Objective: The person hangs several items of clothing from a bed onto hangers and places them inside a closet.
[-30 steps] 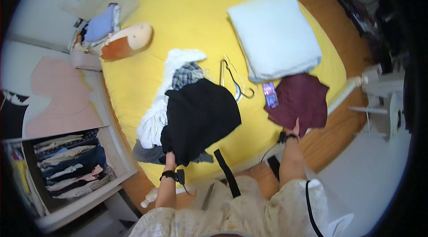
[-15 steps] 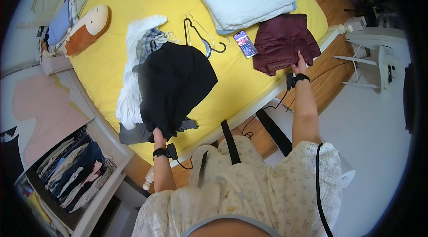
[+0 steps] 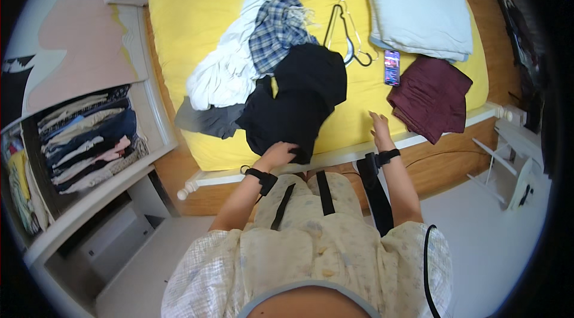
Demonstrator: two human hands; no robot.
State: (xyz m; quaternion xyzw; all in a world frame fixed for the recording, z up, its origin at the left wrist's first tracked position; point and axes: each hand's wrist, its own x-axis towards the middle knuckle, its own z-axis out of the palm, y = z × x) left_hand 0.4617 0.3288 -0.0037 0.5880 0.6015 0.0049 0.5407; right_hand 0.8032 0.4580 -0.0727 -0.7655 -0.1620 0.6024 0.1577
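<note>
A black garment (image 3: 299,99) lies crumpled on the yellow bed, its lower end close to the near edge. My left hand (image 3: 280,155) is closed on that lower end, fingers curled over the cloth. My right hand (image 3: 380,128) hovers by the bed's edge with fingers apart and nothing in them. To its right sits a folded maroon garment (image 3: 433,96), no longer touched by the hand. Against the black garment lie a blue plaid cloth (image 3: 278,34), a white garment (image 3: 224,67) and a dark grey garment (image 3: 209,119), partly covered.
Beyond the black garment lie hangers (image 3: 348,43). A phone (image 3: 391,68) rests beside the maroon garment, and a folded pale blue quilt (image 3: 421,10) is behind it. An open drawer of clothes (image 3: 92,144) stands at left. The bed's white rail (image 3: 353,153) runs before me.
My right hand has let go of the maroon garment and moved left. My left hand still grips the black garment, now drawn nearer the middle. The view has shifted, so the bed sits differently.
</note>
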